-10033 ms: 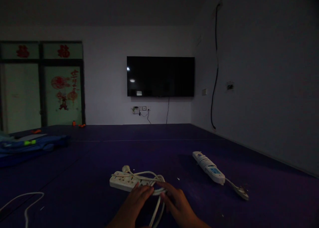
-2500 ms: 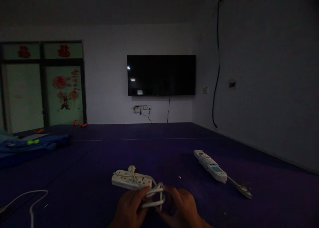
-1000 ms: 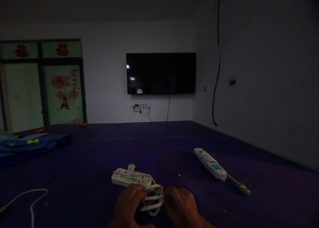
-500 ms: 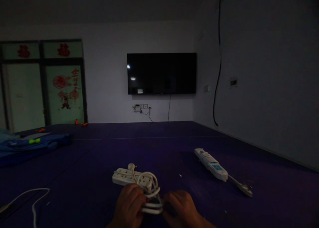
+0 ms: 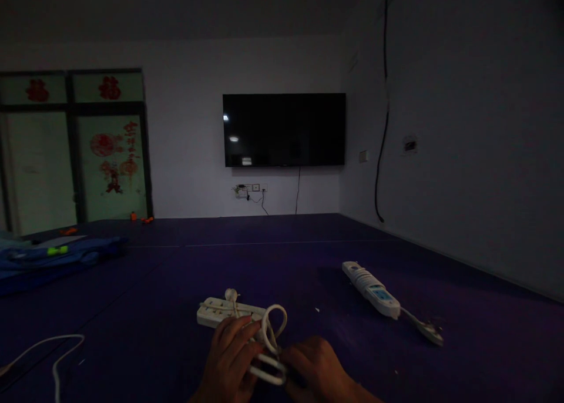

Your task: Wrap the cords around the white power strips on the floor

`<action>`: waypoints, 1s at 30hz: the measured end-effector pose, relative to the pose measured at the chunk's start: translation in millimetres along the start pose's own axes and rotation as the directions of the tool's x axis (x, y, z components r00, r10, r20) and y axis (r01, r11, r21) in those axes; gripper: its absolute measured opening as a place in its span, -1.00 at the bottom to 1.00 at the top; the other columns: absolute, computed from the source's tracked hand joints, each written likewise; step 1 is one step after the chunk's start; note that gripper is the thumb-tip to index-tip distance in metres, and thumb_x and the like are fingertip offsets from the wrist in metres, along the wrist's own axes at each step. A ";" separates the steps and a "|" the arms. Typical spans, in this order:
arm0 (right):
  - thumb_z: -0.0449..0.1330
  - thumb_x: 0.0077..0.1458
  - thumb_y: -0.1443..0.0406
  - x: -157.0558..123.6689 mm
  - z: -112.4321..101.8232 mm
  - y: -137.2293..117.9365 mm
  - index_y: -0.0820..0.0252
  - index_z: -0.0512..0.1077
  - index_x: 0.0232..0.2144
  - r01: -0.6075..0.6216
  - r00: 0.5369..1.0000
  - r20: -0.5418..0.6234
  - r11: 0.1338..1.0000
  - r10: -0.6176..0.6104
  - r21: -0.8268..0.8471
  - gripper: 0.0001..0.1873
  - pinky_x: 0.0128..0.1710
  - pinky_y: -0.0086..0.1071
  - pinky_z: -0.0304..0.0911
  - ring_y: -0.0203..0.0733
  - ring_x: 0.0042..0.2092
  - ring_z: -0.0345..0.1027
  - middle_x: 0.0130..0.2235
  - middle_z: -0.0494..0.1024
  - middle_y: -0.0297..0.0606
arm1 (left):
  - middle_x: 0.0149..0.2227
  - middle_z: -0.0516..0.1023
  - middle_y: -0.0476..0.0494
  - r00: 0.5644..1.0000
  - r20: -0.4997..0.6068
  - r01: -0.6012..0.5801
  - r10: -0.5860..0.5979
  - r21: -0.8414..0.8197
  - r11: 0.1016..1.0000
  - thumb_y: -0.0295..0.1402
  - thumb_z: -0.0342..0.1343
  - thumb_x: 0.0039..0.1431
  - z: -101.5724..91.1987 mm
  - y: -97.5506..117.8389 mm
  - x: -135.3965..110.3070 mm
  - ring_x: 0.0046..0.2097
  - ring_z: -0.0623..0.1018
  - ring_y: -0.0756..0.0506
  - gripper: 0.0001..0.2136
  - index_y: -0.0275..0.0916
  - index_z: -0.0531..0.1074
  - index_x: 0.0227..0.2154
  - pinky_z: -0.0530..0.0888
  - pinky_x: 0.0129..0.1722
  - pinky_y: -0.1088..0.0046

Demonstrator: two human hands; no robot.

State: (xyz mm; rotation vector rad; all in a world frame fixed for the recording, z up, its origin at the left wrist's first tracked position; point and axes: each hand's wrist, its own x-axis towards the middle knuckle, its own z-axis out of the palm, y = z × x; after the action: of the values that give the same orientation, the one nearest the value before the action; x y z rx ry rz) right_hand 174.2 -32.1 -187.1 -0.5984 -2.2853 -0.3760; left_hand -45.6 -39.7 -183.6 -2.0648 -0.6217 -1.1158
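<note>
A white power strip [image 5: 211, 313] lies on the dark blue surface, its right end hidden behind my left hand. Its plug [image 5: 231, 295] rests on top of the strip. Loops of the white power cord [image 5: 277, 312] stand up between my hands. My left hand [image 5: 233, 353] is closed over the cord bundle, fingers curled at the strip's near right end. My right hand [image 5: 315, 365] is closed at the right side of the loops, its fingertips pinching there; dark blur hides the exact spot.
A second white power strip [image 5: 372, 288], wrapped in its own cord, lies to the right. White cable [image 5: 57, 359] runs at lower left. Blue folded cloth [image 5: 66, 255] sits at far left. Orange items [image 5: 147, 220] lie near the door. A television [image 5: 284, 130] hangs on the back wall.
My left hand has moved up over the strip's right end, with its fingers more extended across the cord. The cord loops have shifted and now stand narrower between my hands.
</note>
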 end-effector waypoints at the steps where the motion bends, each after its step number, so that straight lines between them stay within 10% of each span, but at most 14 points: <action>1: 0.03 -0.09 0.40 0.5 -1.0 -0.3 0.13 0.33 -0.36 -0.007 1.000 -0.009 1.000 0.007 0.009 -0.82 -0.56 -0.47 0.16 -0.29 -0.54 0.39 -0.52 0.54 -0.36 | -0.11 0.54 -0.18 1.000 0.016 -0.011 0.011 0.011 1.000 -0.29 -0.09 0.16 0.3 -1.0 -0.3 0.01 0.43 -0.17 -0.76 -0.18 0.43 -0.22 0.31 0.00 0.20; 15: 0.04 0.03 0.37 0.8 -2.1 4.8 0.15 0.42 -0.16 -0.255 0.964 -0.058 0.963 0.260 0.082 -0.70 -0.55 -0.47 0.19 -0.25 -0.52 0.44 -0.48 0.58 -0.29 | -0.01 0.49 -0.17 0.988 0.106 0.107 -0.113 0.068 0.992 -0.52 -0.03 0.06 -8.6 5.8 15.9 0.05 0.42 -0.13 -0.57 -0.21 0.29 0.04 0.34 0.05 0.18; 30: -0.10 0.18 0.09 4.1 -2.4 17.7 0.20 0.43 -0.58 -0.684 0.713 0.047 0.680 0.700 0.264 -0.51 -0.55 -0.44 0.03 -0.23 -0.55 0.35 -0.60 0.47 -0.28 | -0.14 0.54 -0.17 0.945 0.158 0.285 -0.287 0.034 0.958 -0.44 0.05 0.05 -2.8 2.6 14.0 -0.08 0.51 -0.15 -0.65 -0.20 0.33 -0.04 0.46 -0.08 0.17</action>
State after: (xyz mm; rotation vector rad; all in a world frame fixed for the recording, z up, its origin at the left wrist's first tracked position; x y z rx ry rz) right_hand 182.3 -16.9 -180.9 -1.2288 -1.8198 0.2850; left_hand -38.0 -42.4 -171.5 -2.1161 -1.0332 -1.1053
